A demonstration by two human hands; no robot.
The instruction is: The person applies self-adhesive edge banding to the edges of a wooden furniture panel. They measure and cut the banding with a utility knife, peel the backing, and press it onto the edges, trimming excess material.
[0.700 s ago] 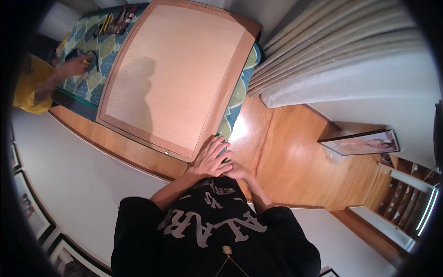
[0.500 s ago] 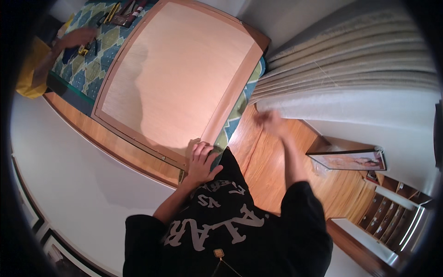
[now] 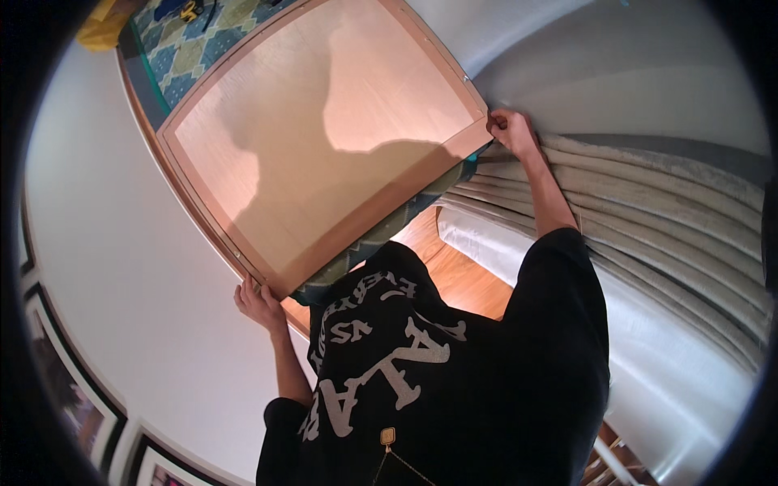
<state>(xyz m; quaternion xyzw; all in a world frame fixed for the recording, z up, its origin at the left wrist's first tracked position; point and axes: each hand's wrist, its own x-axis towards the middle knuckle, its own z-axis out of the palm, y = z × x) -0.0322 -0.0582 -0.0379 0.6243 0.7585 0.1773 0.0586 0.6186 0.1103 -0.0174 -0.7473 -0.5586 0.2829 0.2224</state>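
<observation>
A large board [image 3: 300, 202] with a pale centre and brown border lies on a patterned blue-green cover [image 3: 186, 57]. My left hand [image 3: 258, 301] holds the board's near left corner, fingers curled at its edge. My right hand [image 3: 509, 130] grips the right corner with thumb and fingers pinched on the rim. The board's shadowed middle lies between my hands.
A yellow-clad co-worker [image 3: 101, 26] is partly visible at upper left, near small tools [image 3: 191, 11]. Gathered curtains [image 3: 648, 194] line the right side. Framed pictures [image 3: 65, 373] hang on the white wall at left; wooden floor [image 3: 458, 275] shows beside the board.
My hands have separated, right moving up to the far right corner, left moving down to the near left corner. My view has swung, and the co-worker now shows only at the edge.
</observation>
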